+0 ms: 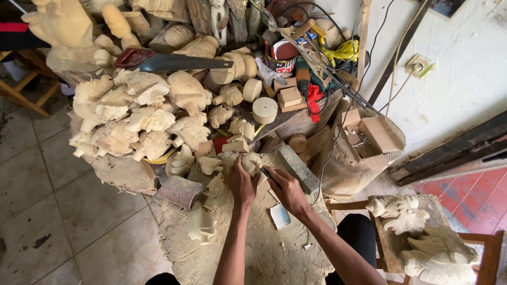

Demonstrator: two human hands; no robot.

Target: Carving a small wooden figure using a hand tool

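My left hand is closed around a small pale wood carving, holding it down on the dusty work surface. Against the right side of that piece, my right hand grips a thin carving tool whose tip touches the wood. Both forearms reach in from the bottom of the view. More pale carved pieces lie just left of my left hand.
A heap of pale carvings fills the upper left, with a hand saw on top. Round wood discs, a tin and cables sit behind. A grey sharpening stone lies right of the hands. A cardboard box and chair carvings stand right.
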